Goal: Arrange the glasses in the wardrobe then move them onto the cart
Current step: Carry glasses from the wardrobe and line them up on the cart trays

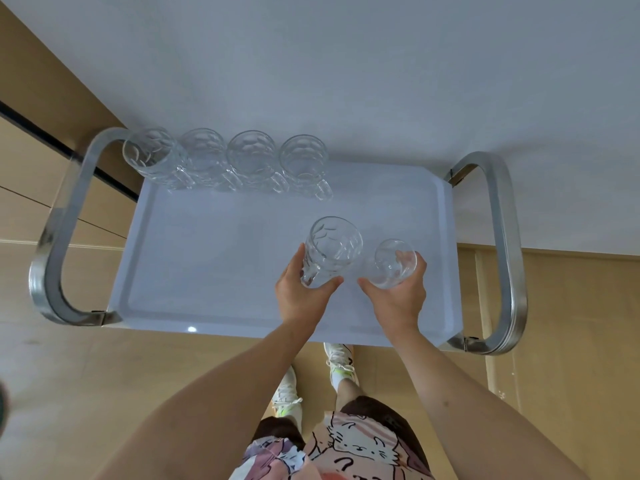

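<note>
A white cart top [207,265] with chrome handles fills the middle of the head view. Several dimpled glass mugs [249,161] stand in a row along its far edge. My left hand [301,296] grips a large dimpled glass mug [332,249] just above the tray's right half. My right hand [398,299] holds a smaller plain glass [393,268] right beside it. Both glasses are upright and slightly tilted away from me.
A chrome handle [59,237] loops off the cart's left end and another chrome handle [505,258] off the right. A white wall [346,64] rises behind the cart. Wooden floor [104,375] and my shoes [339,358] lie below.
</note>
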